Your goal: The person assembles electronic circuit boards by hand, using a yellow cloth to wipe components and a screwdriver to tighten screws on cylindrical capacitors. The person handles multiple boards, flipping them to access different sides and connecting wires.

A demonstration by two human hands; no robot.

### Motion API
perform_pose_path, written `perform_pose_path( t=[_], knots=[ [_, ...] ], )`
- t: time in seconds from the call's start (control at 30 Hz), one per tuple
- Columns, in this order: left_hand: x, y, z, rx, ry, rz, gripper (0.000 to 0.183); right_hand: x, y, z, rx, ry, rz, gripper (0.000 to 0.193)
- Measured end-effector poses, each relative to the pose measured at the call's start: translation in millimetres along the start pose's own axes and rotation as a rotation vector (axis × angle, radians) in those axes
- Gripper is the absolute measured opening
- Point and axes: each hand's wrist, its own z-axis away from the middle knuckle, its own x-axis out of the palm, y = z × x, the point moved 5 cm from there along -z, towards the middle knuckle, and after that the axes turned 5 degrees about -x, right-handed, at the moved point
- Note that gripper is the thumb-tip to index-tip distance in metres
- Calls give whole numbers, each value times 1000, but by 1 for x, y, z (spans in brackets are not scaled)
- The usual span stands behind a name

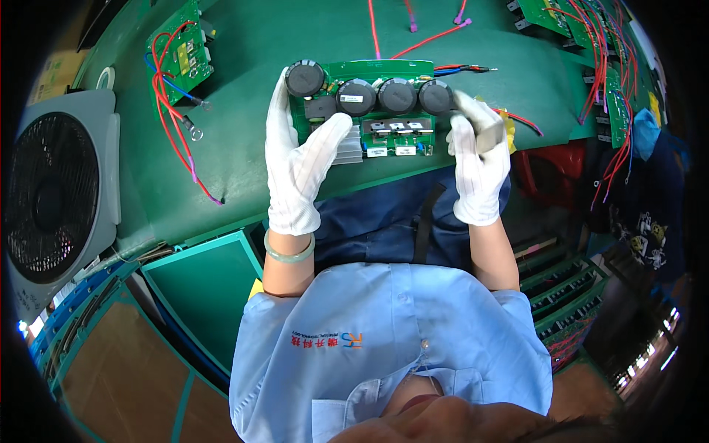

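A green circuit board (380, 74) with several black round capacitors (397, 96), a ribbed metal heat sink (348, 145) and a row of small flat parts is at the bench's near edge. My gloved left hand (299, 159) grips its left end, the thumb lying over the heat sink side and the fingers along the edge. Beside the right end is my gloved right hand (478, 151), its fingers curled near the last capacitor. A greyish patch shows among those fingers, too blurred to name. Red and blue wires (461, 70) stick out behind the board.
Another wired board (181, 63) lies at the far left, its red leads (173, 125) trailing across the green bench (236, 140). A grey fan (55, 192) stands left. More boards with red wires (602, 59) lie at right. Slotted racks of boards (565, 295) stand below right.
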Motion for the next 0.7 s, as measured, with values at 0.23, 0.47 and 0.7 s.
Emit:
perform_pose_path(
  t=[0.23,0.47,0.7],
  knots=[
    [-5,-3,-1,17,-57,24,78,-7,-41,21,106,-415,23,53],
    [-6,-6,-6,-12,-47,56,74,22,-50,38,-379,-417,521,39],
    [-17,-8,-4,-32,-20,-226,62,34,-54,36,-400,-355,543,34]
  ],
)
